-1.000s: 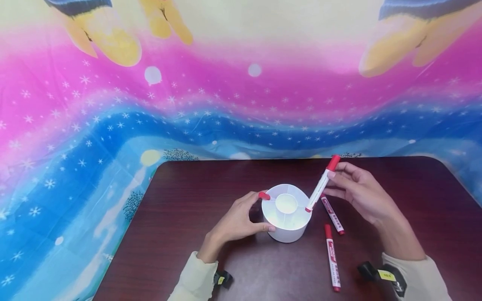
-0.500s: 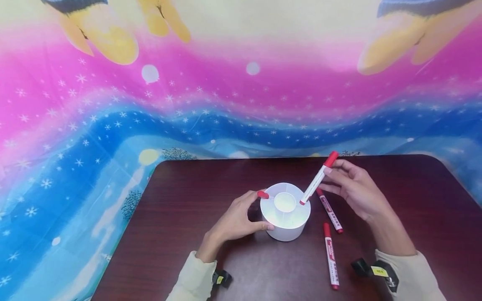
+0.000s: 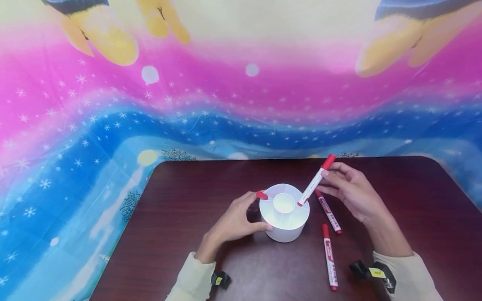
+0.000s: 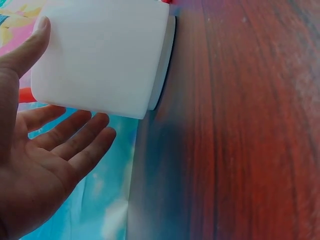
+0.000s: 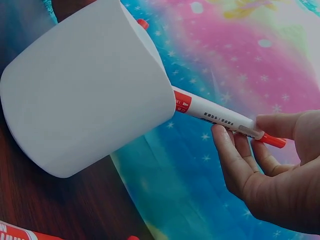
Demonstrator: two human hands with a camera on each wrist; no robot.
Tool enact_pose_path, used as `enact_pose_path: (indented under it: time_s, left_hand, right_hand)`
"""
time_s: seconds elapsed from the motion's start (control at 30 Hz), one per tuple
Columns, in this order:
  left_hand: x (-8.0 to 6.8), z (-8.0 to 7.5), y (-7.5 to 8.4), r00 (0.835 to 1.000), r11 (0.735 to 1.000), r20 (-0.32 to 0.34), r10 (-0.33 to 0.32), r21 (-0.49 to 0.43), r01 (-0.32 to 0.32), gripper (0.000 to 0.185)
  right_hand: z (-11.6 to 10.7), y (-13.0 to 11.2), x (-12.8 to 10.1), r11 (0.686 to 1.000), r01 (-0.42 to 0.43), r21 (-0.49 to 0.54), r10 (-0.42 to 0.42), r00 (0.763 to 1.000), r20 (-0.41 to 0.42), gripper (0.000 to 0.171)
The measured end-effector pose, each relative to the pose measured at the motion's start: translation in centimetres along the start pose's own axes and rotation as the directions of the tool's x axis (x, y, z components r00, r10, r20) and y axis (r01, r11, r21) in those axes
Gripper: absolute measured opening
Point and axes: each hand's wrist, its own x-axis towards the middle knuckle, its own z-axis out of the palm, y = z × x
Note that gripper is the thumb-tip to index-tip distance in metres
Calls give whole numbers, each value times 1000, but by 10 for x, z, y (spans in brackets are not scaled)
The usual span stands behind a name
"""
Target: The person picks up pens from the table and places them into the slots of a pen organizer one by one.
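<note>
A round white desk organizer (image 3: 288, 236) with a central ring and divided compartments stands on the table. My left hand (image 3: 235, 219) holds it from the left, thumb at its near side and fingers around the far side. A red cap (image 3: 262, 195) of one marker sticks out at its left rim. With thumb and fingertips my right hand (image 3: 352, 190) pinches a white marker (image 3: 314, 184) near its red cap. This marker leans down leftward, its lower end over the right compartments; in the right wrist view the organizer's wall (image 5: 90, 90) hides that end.
Two more red-and-white markers lie on the dark wooden table (image 3: 169, 234) right of the organizer: a farther marker (image 3: 329, 213) under the right hand and a nearer marker (image 3: 329, 259). A colourful printed cloth (image 3: 241, 92) hangs behind the table's back edge.
My right hand has shifted slightly left, bringing the marker's lower end from the organizer's right rim to further in over the compartments. The left hand keeps its hold on the organizer.
</note>
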Motion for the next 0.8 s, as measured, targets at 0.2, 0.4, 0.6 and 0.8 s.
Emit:
enact_pose_path:
  time_s: [0.2, 0.4, 0.6, 0.8]
  left_hand:
    - [2, 3, -4, 1000, 990, 4, 2, -141, -1, 74]
    - [3, 10, -9, 999, 914, 38, -2, -405, 17, 79]
    - [4, 11, -13, 999, 871, 54, -4, -490, 30, 80]
    - [4, 12, -15, 996, 839, 82, -35, -539, 73, 83]
  right_hand:
    - [0, 0, 0, 1000, -2, -4, 3, 1000, 7, 15]
    - [0, 1, -1, 1000, -10, 9, 10, 1000, 17, 15]
    - [1, 2, 0, 1000, -12, 16, 12, 1000, 23, 16]
    - [1, 1, -1, 1000, -14, 1, 14, 1000, 24, 13]
